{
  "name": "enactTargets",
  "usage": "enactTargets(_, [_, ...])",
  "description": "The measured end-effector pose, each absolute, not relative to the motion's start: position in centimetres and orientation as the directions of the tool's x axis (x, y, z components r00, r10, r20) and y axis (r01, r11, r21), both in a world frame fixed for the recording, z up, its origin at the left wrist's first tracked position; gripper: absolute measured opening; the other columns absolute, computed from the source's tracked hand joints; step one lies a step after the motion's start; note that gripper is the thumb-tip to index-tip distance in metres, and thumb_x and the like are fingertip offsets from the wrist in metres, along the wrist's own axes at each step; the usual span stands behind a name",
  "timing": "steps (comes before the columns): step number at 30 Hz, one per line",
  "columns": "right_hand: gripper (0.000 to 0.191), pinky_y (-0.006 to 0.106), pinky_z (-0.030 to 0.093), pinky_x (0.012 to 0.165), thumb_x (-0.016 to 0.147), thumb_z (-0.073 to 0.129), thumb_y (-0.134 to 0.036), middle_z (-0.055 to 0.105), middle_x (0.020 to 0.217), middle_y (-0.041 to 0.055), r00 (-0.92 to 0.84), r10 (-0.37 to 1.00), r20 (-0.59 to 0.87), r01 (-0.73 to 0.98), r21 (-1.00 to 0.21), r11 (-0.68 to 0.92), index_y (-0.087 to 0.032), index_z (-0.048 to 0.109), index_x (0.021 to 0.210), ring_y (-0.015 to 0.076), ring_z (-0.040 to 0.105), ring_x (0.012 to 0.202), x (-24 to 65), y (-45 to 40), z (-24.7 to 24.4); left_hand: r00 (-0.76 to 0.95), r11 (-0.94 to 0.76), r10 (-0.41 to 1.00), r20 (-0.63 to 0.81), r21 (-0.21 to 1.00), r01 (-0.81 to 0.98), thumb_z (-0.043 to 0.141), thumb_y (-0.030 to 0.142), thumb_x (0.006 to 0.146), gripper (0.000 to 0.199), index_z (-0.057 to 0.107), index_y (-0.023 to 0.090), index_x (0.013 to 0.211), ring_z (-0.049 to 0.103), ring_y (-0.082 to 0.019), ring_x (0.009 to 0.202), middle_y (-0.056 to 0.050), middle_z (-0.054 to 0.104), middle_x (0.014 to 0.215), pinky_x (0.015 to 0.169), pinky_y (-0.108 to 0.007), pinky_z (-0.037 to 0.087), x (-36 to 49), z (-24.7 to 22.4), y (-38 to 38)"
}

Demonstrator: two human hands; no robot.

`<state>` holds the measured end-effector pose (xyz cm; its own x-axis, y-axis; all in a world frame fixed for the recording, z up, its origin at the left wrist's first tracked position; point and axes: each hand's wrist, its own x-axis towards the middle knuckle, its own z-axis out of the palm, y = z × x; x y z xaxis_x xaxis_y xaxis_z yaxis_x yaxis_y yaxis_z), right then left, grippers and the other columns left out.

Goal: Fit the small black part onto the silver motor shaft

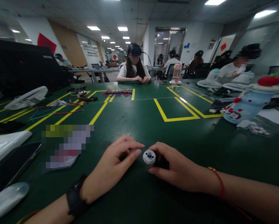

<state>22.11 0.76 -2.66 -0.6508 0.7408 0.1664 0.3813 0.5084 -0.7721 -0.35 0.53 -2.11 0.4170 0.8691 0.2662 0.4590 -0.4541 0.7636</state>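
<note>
Silver cylinder [149, 157] upright in the right hand [168, 165], over the green table [127, 199].
Its round, pale top shows a short dark stub at the middle with a small dark hole on either side; the metal wall below is shiny. The right thumb and forefinger pinch its sides; the left hand [117, 158] holds nothing, thumb and forefinger slightly parted just beside it. Whether its base touches the table, I cannot tell.

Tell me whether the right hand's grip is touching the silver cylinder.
Touching. The head view shows the right hand's grip curled against the silver cylinder, thumb and forefinger meeting its side.
</note>
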Motion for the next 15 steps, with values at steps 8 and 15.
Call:
enactTargets(8, [0.029, 0.028, 0.045, 0.078, 0.081, 0.066, -0.021, 0.055, 0.099, 0.0028, -0.662, 0.732, 0.158, 0.409, -0.743, 0.531, -0.018, 0.053, 0.107, 0.0152, 0.051, 0.087, 22.1, 0.8, -2.7, 0.461, -0.510, 0.837, 0.294, 0.722, 0.466, 0.056, 0.020, 0.092, 0.019, 0.067, 0.030, 0.104, 0.056, -0.014, 0.090, 0.001, 0.056, 0.097, 0.080, -0.027, 0.045, 0.5, -1.5, 0.4])
enactTargets(15, [0.028, 0.028, 0.045, 0.077, 0.081, 0.065, -0.021, 0.055, 0.099, 0.0031, -0.673, 0.720, 0.169, 0.395, -0.741, 0.544, -0.018, 0.053, 0.106, 0.0153, 0.051, 0.086, 22.1, 0.8, -2.8, 0.435, -0.455, 0.861, 0.264, 0.782, 0.426, 0.059, 0.022, 0.090, 0.013, 0.070, 0.028, 0.093, 0.057, -0.015, 0.089, 0.001, 0.056, 0.094, 0.079, -0.027, 0.044, 0.8, -0.7, 0.2])
